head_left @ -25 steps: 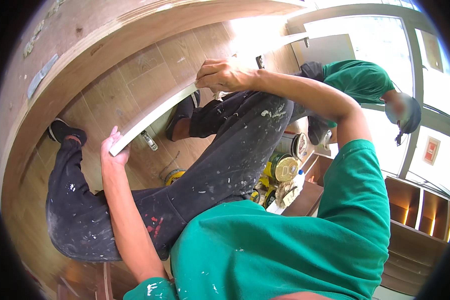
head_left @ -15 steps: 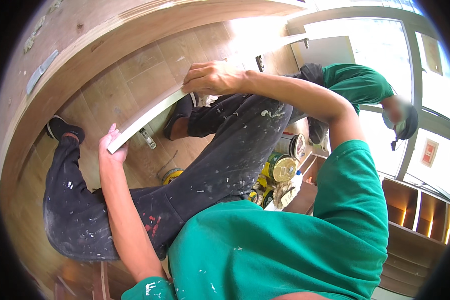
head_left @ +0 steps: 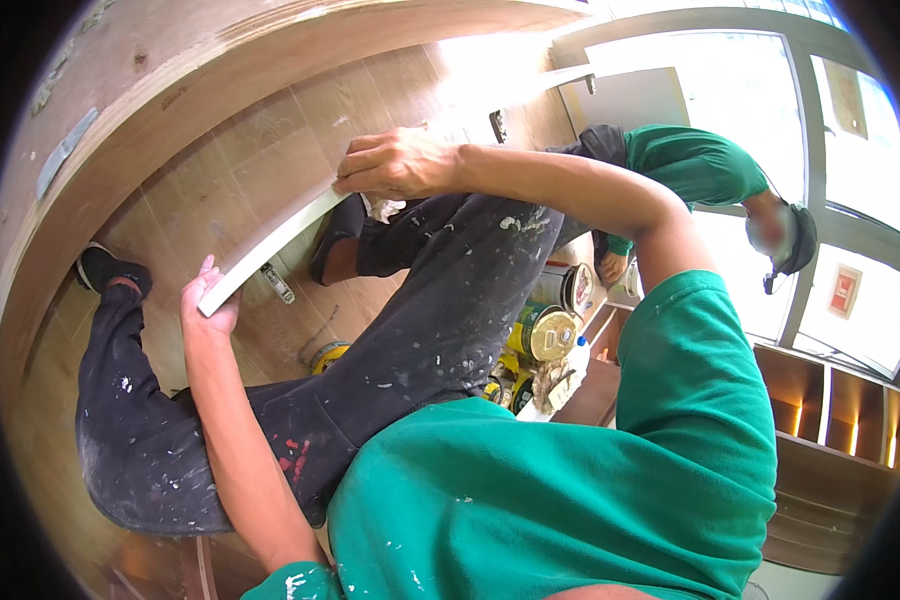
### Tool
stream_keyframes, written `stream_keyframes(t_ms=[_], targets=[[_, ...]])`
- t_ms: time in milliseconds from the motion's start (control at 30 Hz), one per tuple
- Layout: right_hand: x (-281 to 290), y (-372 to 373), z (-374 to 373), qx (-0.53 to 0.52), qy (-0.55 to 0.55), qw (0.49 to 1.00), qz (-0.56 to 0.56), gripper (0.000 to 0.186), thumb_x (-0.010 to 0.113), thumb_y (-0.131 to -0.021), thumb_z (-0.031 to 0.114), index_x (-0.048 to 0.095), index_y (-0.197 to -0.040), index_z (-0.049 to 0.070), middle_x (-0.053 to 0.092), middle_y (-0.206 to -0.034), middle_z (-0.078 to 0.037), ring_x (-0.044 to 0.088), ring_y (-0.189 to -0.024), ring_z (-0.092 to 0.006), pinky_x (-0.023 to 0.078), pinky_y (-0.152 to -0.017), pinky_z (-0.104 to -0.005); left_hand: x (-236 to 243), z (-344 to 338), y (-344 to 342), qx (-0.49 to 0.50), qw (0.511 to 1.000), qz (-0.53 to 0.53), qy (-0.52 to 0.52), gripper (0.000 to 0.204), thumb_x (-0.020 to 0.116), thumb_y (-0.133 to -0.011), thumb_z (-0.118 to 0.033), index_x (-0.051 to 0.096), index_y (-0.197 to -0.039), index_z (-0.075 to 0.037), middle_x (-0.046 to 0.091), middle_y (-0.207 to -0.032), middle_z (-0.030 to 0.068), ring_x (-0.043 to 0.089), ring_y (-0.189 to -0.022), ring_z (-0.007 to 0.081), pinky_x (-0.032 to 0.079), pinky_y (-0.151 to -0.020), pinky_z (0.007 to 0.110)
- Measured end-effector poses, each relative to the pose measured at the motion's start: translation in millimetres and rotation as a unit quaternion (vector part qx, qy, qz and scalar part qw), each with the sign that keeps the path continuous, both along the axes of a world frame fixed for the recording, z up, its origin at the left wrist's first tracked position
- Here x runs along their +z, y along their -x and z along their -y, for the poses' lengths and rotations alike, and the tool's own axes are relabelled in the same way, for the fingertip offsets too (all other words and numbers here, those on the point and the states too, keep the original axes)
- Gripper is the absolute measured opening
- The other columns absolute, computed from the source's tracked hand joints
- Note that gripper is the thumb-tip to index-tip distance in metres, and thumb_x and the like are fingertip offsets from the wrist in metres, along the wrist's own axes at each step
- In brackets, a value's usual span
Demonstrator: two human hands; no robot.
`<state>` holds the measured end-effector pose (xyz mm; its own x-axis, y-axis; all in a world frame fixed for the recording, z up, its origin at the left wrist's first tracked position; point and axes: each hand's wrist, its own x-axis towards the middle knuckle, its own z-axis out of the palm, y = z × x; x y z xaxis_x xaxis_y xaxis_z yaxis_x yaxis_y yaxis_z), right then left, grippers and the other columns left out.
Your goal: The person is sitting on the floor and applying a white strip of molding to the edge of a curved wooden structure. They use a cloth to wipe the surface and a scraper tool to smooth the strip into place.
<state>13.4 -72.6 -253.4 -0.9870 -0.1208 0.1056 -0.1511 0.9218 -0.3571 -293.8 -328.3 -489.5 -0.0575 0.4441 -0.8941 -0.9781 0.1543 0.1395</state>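
Note:
A long, narrow white strip of board (head_left: 275, 243) slants across in front of me, above my dark, paint-spotted trousers. My left hand (head_left: 210, 302) cups its lower left end, thumb and fingers around the edge. At the upper right end, my right hand (head_left: 400, 163) is closed on the strip with bent fingers. A crumpled whitish piece (head_left: 383, 208) shows just below the right hand; whether the hand holds it cannot be made out.
A curved-looking wooden panel edge (head_left: 210, 95) runs along the far left. Paint cans (head_left: 550, 333) and a small metal-and-white tool (head_left: 277, 284) are on the wooden floor. A co-worker in green (head_left: 690, 160) bends near the windows; lit shelves (head_left: 840, 405) stand at right.
The whole view has shifted slightly, so most things sit further left. Both hands keep their hold on the strip. The co-worker's hand now shows beside the cans.

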Motion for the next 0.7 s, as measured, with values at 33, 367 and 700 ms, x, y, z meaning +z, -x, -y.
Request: stream_keyframes(t_ms=[33, 367, 700], targets=[[-2.0, 1.7, 1.6, -0.004, 0.002, 1.000, -0.010, 0.032, 0.075, -0.085, 0.012, 0.072, -0.116, 0.007, 0.069, -0.114, -0.003, 0.066, -0.105, -0.0232, 0.064, -0.080, -0.0355, -3.1, 2.0, 2.0, -0.002, 1.000, 0.003, -0.002, 0.054, 0.046, -0.102, 0.002, 0.043, -0.155, -0.007, 0.061, -0.121, 0.0160, 0.067, -0.098, 0.0302, 0.059, -0.098, 0.052], [0.1, 3.0, 12.9, -0.023, 0.008, 1.000, 0.001, 0.023, 0.072, -0.087, 0.010, 0.073, -0.110, 0.008, 0.069, -0.107, -0.003, 0.069, -0.101, -0.0233, 0.065, -0.077, -0.0356, -14.5, 6.8, 7.4, -0.010, 0.999, 0.025, -0.022, 0.050, 0.046, -0.103, 0.001, 0.047, -0.152, -0.006, 0.064, -0.106, 0.0136, 0.067, -0.093, 0.0311, 0.059, -0.095, 0.051], [-5.5, 0.1, 9.6, -0.021, 0.014, 1.000, 0.002, 0.024, 0.073, -0.085, 0.010, 0.072, -0.110, 0.008, 0.070, -0.107, -0.004, 0.069, -0.102, -0.0237, 0.064, -0.082, -0.0360, 25.3, -12.6, -11.3, -0.027, 1.000, -0.008, 0.003, 0.052, 0.045, -0.102, 0.001, 0.045, -0.154, -0.006, 0.063, -0.109, 0.0155, 0.066, -0.092, 0.0304, 0.058, -0.098, 0.052]])
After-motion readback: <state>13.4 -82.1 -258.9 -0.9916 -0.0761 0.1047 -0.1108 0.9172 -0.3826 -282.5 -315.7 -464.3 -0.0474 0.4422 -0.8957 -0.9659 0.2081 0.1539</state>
